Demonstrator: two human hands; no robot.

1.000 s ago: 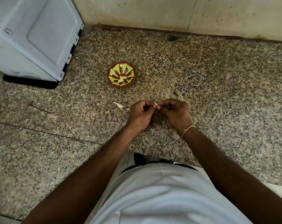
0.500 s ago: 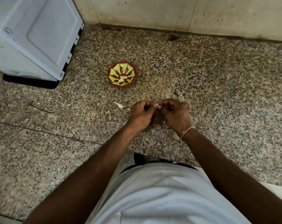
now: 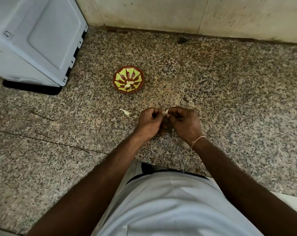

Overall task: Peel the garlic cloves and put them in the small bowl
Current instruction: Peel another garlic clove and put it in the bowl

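A pale garlic clove [image 3: 166, 112] is pinched between the fingertips of my left hand [image 3: 150, 122] and my right hand [image 3: 184, 122], just above the granite counter [image 3: 229, 99]. Both hands have their fingers curled. The small red bowl [image 3: 116, 76] with a green petal pattern stands farther back and to the left, with peeled cloves [image 3: 128, 84] lying in its middle. Another white garlic piece [image 3: 126, 112] lies on the counter just left of my left hand.
A grey-white appliance [image 3: 33, 40] fills the back left corner. A tiled wall [image 3: 195, 12] runs along the back. A seam crosses the counter at the left. My white shirt covers the near edge.
My fingers have shifted slightly on the clove; a little more of its white tip shows between them. The bowl and the loose piece have not moved.
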